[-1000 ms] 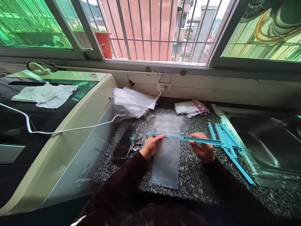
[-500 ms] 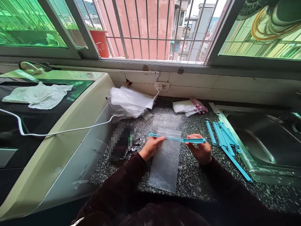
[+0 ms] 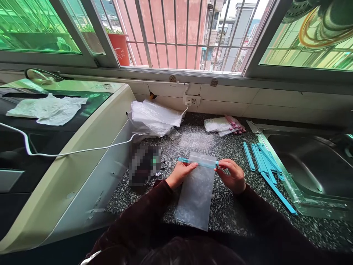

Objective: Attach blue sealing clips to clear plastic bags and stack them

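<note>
Between the two hands, I have one clear bag [image 3: 195, 200] lying on the dark speckled counter [image 3: 226, 217], with one blue strip [image 3: 205, 164] running across its upper end. A second ago the strip's outer length jutted out past the right hand's fingers; now none of it shows beyond them, so I judge that it has been folded back along the bag, bringing its two lengths together (whether the end has latched, I cannot tell from here). The left hand [image 3: 180, 175] pinches bag and strip with its thumb on top, while the right hand [image 3: 233, 175] nips the strip's right end between thumb and forefinger. Counting from the largest down, I get one pale appliance [image 3: 99, 136] well to the left of the left hand; one sink [image 3: 309, 207] well to the right of the right hand; one white cloth [image 3: 49, 110] on the appliance; a pile of white plastic bags [image 3: 154, 114] ahead of the left hand, too overlapped to number; loose blue strips [image 3: 260, 160] to the right of the right hand, at least five; one dark, blurred-out thing [image 3: 143, 167] near the left hand, on its left; small pink-ended packets [image 3: 219, 126] ahead of the right hand, at least two; and one wall socket [image 3: 191, 100] beyond both hands.
</note>
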`<move>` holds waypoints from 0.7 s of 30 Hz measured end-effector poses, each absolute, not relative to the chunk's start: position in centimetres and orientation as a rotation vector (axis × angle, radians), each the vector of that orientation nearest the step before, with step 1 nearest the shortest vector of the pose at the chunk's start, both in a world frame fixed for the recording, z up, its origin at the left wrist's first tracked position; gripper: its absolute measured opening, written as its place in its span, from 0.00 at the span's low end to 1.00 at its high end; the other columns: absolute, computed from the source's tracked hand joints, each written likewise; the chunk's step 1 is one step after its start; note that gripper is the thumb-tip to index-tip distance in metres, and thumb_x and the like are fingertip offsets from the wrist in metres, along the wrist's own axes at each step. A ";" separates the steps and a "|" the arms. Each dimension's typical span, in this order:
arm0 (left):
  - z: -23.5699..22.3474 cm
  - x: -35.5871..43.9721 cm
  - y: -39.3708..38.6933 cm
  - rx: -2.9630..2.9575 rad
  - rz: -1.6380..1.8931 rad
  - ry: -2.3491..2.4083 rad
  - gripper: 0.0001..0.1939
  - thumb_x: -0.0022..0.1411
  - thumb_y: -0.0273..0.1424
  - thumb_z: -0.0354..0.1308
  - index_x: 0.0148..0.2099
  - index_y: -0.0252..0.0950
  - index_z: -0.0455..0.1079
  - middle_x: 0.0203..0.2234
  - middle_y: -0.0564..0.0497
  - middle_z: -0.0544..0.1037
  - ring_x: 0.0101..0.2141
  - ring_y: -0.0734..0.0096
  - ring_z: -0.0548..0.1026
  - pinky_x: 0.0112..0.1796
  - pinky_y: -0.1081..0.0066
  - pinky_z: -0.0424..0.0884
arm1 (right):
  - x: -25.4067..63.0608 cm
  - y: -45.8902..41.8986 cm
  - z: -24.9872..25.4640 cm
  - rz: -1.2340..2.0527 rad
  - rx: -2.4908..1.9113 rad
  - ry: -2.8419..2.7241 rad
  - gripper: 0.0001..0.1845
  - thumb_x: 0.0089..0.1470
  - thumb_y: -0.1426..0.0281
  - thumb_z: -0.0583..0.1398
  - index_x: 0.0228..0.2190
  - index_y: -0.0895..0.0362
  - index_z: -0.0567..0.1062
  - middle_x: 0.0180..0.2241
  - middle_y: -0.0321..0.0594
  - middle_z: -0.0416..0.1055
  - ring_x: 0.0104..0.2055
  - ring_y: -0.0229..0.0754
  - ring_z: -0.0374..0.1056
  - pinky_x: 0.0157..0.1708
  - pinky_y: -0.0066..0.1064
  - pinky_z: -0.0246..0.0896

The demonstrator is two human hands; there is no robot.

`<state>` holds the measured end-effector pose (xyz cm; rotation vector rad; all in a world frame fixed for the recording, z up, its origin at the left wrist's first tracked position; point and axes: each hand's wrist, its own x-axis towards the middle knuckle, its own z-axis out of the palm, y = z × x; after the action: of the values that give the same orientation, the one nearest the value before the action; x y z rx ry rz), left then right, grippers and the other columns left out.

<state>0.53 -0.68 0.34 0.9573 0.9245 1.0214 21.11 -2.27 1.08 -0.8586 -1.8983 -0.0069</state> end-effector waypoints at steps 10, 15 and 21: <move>0.4 0.5 -0.6 1.078 1.006 0.954 0.13 0.42 0.38 0.65 0.24 0.31 0.74 0.19 0.51 0.73 0.23 0.72 0.67 0.28 0.72 0.61 | 20.8 -2.0 0.8 -0.104 -0.802 -1.979 0.14 0.47 0.75 0.62 0.38 0.53 0.72 0.30 0.41 0.72 0.32 0.39 0.70 0.29 0.31 0.69; 0.6 0.7 -0.7 1.100 0.995 0.962 0.15 0.40 0.40 0.65 0.23 0.31 0.72 0.17 0.53 0.71 0.22 0.74 0.65 0.26 0.73 0.60 | 20.5 -2.1 1.0 -0.106 -0.820 -2.004 0.11 0.48 0.74 0.62 0.36 0.53 0.73 0.30 0.40 0.72 0.31 0.38 0.69 0.29 0.29 0.68; 1.1 0.9 -0.9 1.142 0.990 0.924 0.17 0.41 0.41 0.63 0.18 0.32 0.65 0.14 0.55 0.66 0.21 0.76 0.62 0.25 0.74 0.60 | 20.3 -2.1 1.1 -0.122 -0.845 -2.041 0.09 0.49 0.74 0.61 0.36 0.53 0.74 0.29 0.40 0.72 0.31 0.39 0.69 0.29 0.30 0.68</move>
<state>0.88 -0.88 1.09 1.1424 0.9244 0.9899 20.35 -2.06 1.06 -0.8453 -2.0411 -0.1215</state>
